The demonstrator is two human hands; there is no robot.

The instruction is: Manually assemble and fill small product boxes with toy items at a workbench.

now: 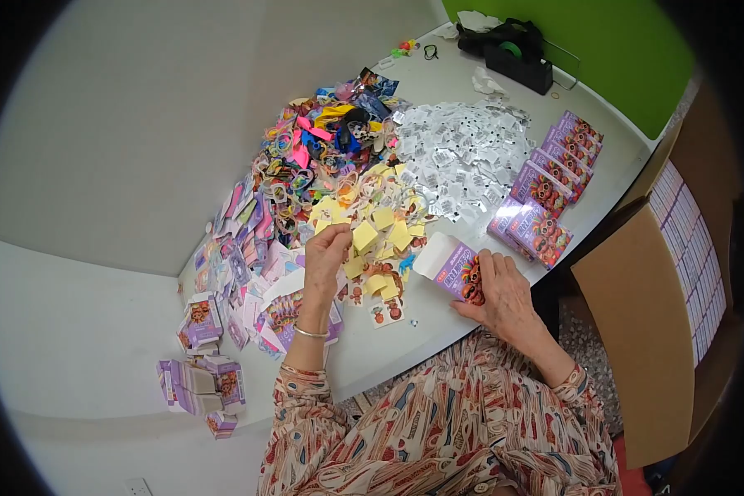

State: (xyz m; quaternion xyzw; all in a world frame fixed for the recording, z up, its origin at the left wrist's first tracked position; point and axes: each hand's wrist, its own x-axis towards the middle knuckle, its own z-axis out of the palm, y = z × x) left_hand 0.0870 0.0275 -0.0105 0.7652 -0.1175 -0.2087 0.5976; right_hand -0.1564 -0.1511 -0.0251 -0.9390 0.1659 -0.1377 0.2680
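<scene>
Centrally, a person's two bare hands work over a white table point(445, 76), seen from above. The right hand point(504, 291) is curved around a purple box point(455, 277), its fingers over the far side and its thumb along the near side. The box is tilted above the near edge of the table, with its pale flap point(436, 254) open toward the left. The left hand point(327, 246) has its fingers curled and pressed together beside a scatter of yellow papers point(362, 237); whether it pinches anything cannot be told.

The box front carries large pale lettering on purple and a bright cartoon picture, partly covered by the fingers. White packets point(463, 153), heaped beyond, bear dark bar-like marks and print too small to read.

Left of those packets lies a mound of multicoloured trinkets point(326, 145). To the right stands a group of similar purple boxes point(544, 186), their fronts showing the same cartoon picture. A black tape dispenser point(521, 68) sits at the far edge, and an open brown carton point(636, 331) stands at the right beside the table.
</scene>
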